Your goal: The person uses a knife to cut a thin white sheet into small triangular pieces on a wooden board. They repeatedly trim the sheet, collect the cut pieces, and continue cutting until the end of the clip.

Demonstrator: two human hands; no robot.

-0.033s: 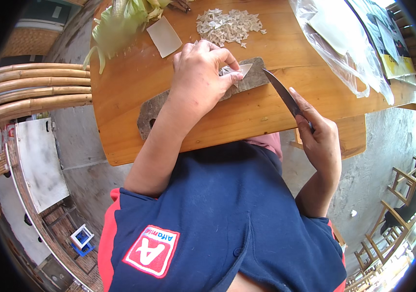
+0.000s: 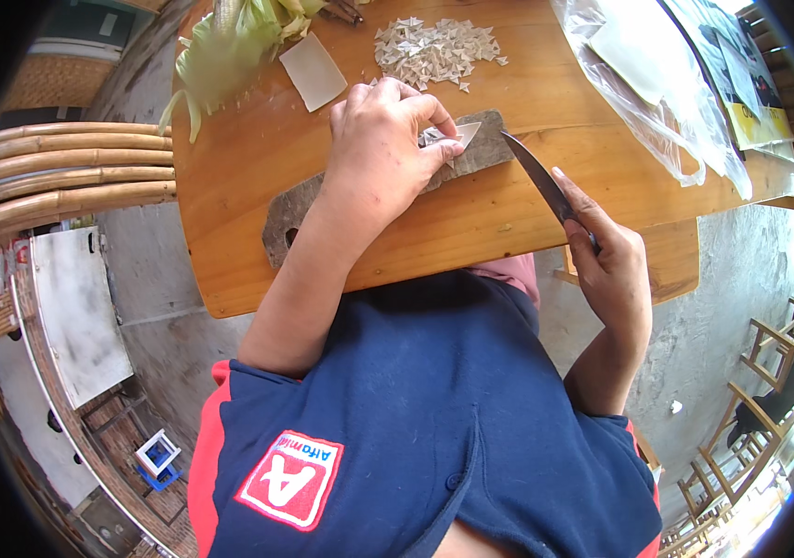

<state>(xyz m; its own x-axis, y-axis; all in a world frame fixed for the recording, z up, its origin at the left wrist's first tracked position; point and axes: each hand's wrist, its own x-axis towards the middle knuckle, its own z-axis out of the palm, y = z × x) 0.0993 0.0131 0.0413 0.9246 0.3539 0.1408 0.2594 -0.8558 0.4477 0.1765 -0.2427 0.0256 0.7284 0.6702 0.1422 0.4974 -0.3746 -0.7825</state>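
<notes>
My left hand is over a worn wooden cutting board, thumb and forefinger closed on thin white triangular pieces. One pointed tip sticks out to the right of the fingers; part of the stack is hidden by the hand. In my right hand is a dark-bladed knife, gripped by its handle. Its tip points up and left, close to the board's right end and apart from the white pieces. Beyond the board lies a heap of small white triangles. A flat off-white sheet rests left of that heap.
All this is on a wooden table. Green leafy husks lie at its far left, a clear plastic bag at the far right beside printed packaging. A bamboo bench stands left; wooden chairs stand right.
</notes>
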